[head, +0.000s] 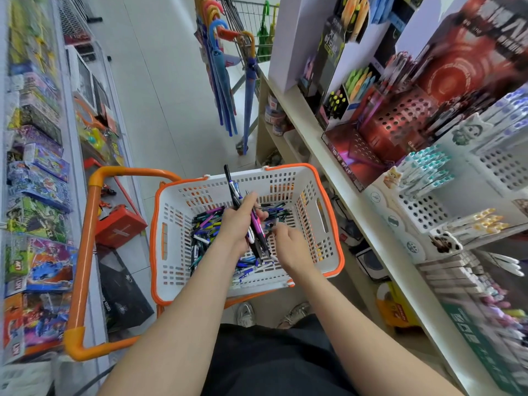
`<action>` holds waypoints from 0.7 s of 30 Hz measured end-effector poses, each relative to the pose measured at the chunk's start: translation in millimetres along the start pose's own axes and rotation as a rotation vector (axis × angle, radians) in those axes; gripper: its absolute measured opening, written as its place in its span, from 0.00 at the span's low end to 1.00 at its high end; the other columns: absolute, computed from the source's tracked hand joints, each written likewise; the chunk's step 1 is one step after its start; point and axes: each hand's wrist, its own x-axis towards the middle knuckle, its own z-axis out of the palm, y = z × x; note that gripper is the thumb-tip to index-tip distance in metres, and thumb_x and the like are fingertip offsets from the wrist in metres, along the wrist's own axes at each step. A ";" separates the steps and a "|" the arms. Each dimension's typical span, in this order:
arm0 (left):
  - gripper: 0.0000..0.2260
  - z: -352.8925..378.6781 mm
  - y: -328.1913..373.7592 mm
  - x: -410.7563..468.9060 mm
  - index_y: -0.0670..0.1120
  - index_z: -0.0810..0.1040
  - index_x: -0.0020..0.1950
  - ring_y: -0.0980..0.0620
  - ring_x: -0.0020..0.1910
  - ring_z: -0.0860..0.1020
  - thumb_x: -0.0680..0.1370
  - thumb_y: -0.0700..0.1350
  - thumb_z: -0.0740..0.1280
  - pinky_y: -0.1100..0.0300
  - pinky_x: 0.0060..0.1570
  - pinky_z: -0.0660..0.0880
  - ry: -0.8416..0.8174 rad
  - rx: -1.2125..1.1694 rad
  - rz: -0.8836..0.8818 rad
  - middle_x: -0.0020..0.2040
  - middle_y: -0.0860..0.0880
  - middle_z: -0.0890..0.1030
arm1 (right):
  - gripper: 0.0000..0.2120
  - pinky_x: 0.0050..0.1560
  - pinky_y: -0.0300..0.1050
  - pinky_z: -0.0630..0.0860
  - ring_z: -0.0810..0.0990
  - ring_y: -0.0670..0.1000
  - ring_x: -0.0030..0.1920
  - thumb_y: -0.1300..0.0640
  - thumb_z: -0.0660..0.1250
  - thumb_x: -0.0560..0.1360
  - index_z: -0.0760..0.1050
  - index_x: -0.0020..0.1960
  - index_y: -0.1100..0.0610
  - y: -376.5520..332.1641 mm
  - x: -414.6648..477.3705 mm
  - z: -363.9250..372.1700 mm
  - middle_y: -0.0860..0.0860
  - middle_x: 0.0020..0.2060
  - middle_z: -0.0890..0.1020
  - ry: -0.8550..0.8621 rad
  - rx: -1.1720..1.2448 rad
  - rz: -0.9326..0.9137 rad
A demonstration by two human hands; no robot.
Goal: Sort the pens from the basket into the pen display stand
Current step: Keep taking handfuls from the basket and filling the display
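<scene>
A white basket (305,181) with an orange rim sits on an orange cart frame in front of me. Its bottom holds a heap of loose pens (208,227) in several colours. My left hand (238,224) grips a bunch of pens (237,195), black, blue and pink, that stick up and away over the basket. Just to the right, my right hand (288,247) reaches down into the heap with curled fingers; whether it holds a pen is hidden. The pen display stands (423,207), white perforated racks partly filled with pens, stand on the shelf at the right.
A red perforated pen rack (400,118) and boxed stationery fill the right shelf further back. Toy boxes (40,224) line the left shelf. Umbrellas (223,81) hang from a wire cart ahead. The orange cart handle (83,252) is at my left. The aisle floor stretches ahead.
</scene>
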 end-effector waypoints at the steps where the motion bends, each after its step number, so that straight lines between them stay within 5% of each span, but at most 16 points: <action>1: 0.16 1.1 0.9 -2.4 0.43 0.80 0.40 0.47 0.37 0.82 0.82 0.53 0.73 0.50 0.45 0.82 0.002 -0.017 0.032 0.34 0.45 0.81 | 0.20 0.49 0.55 0.76 0.80 0.53 0.43 0.51 0.55 0.86 0.80 0.47 0.61 2.2 -0.3 1.4 0.55 0.41 0.83 -0.027 0.041 0.123; 4: 0.19 8.1 4.6 -13.3 0.42 0.79 0.38 0.46 0.35 0.80 0.81 0.54 0.73 0.52 0.41 0.81 0.025 0.034 0.169 0.34 0.43 0.81 | 0.22 0.62 0.57 0.77 0.81 0.56 0.52 0.45 0.53 0.86 0.81 0.59 0.57 0.2 -8.5 8.7 0.57 0.52 0.84 -0.130 0.306 0.472; 7: 0.15 15.5 8.7 -24.8 0.39 0.82 0.45 0.48 0.35 0.80 0.81 0.51 0.73 0.57 0.37 0.79 0.032 0.139 0.354 0.35 0.44 0.81 | 0.20 0.59 0.60 0.83 0.84 0.61 0.49 0.49 0.58 0.85 0.80 0.48 0.61 -6.4 -12.3 13.7 0.60 0.45 0.84 -0.206 0.671 0.622; 11: 0.10 27.0 10.9 -46.3 0.41 0.82 0.50 0.51 0.35 0.81 0.79 0.48 0.77 0.56 0.37 0.81 0.004 0.243 0.460 0.36 0.46 0.83 | 0.14 0.38 0.48 0.84 0.83 0.54 0.38 0.57 0.57 0.84 0.79 0.47 0.59 -27.3 -7.2 17.0 0.56 0.36 0.82 -0.239 0.909 0.571; 13: 0.08 30.7 9.4 -52.2 0.44 0.83 0.49 0.51 0.38 0.84 0.76 0.46 0.79 0.57 0.41 0.82 0.007 0.290 0.514 0.38 0.48 0.85 | 0.19 0.32 0.41 0.79 0.82 0.49 0.31 0.58 0.54 0.85 0.78 0.41 0.58 -32.1 -1.7 14.4 0.53 0.30 0.81 -0.246 1.010 0.550; 17: 0.11 31.8 12.4 -58.0 0.51 0.83 0.53 0.61 0.47 0.85 0.73 0.43 0.81 0.71 0.45 0.78 -0.011 0.423 0.594 0.46 0.54 0.87 | 0.16 0.52 0.46 0.82 0.88 0.50 0.54 0.51 0.61 0.85 0.85 0.60 0.55 -41.0 -0.9 10.7 0.52 0.54 0.88 -0.261 1.181 0.373; 21: 0.16 31.9 15.4 -63.9 0.56 0.82 0.57 0.67 0.51 0.83 0.73 0.46 0.82 0.74 0.46 0.76 -0.031 0.496 0.611 0.49 0.60 0.86 | 0.26 0.57 0.47 0.83 0.86 0.51 0.63 0.46 0.79 0.69 0.86 0.64 0.55 -46.4 -0.5 16.7 0.53 0.63 0.86 -0.277 1.341 0.245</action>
